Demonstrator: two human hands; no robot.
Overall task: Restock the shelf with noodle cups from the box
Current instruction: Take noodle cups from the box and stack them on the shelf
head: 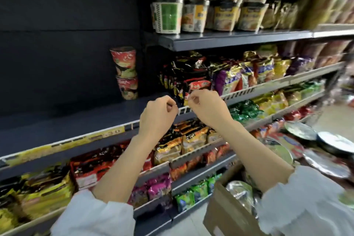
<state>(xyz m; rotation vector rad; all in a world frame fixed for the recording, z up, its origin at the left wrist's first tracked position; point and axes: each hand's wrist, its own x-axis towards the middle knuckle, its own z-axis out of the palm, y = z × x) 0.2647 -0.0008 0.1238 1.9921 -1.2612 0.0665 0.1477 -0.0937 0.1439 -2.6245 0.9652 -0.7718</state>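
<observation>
Two red noodle cups (125,72) stand stacked at the back of a dark, mostly bare shelf (63,122). My left hand (158,115) and my right hand (206,108) hover side by side over that shelf's front edge, fingers curled, nothing visible in them. A cardboard box (228,210) at the lower right holds noodle cups with silver lids (239,189); my right forearm crosses above it.
The top shelf carries stacked green and yellow noodle bowls (193,2). Noodle packets (239,74) fill the shelves to the right and below (182,143). More foil-lidded cups (329,145) lie at the far right. A white rail (254,90) runs along the shelf fronts.
</observation>
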